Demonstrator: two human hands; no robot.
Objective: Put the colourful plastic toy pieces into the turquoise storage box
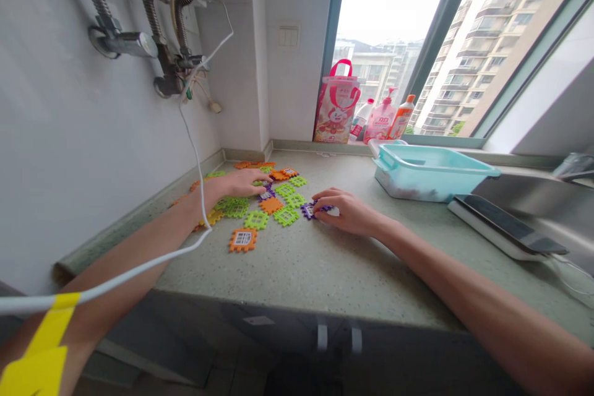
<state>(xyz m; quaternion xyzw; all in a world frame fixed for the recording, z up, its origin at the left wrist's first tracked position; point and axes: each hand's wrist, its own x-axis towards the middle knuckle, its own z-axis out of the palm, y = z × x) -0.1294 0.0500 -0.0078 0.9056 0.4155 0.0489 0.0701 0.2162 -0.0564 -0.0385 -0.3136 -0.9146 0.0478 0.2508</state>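
A loose pile of notched plastic building tiles in green, orange, yellow and purple covers the worktop's left side. My left hand point(245, 184) lies over this pile with fingers stretched and thumb apart, its fingertips close to a purple tile point(266, 192). Right of the pile, my right hand point(342, 210) has its fingers and thumb closed on another purple tile point(309, 210), which lies on the worktop and is partly covered by the fingers. Between the hands are several green tiles point(286, 216). An orange tile with a white window insert point(242, 239) is nearest the front edge.
A turquoise plastic tub point(436, 174) stands at the right, beside a phone on a white block point(503, 226) and the steel sink point(547, 198). A white cable point(191, 136) hangs across my left arm. On the windowsill are a pink bag point(338, 111) and bottles point(381, 120).
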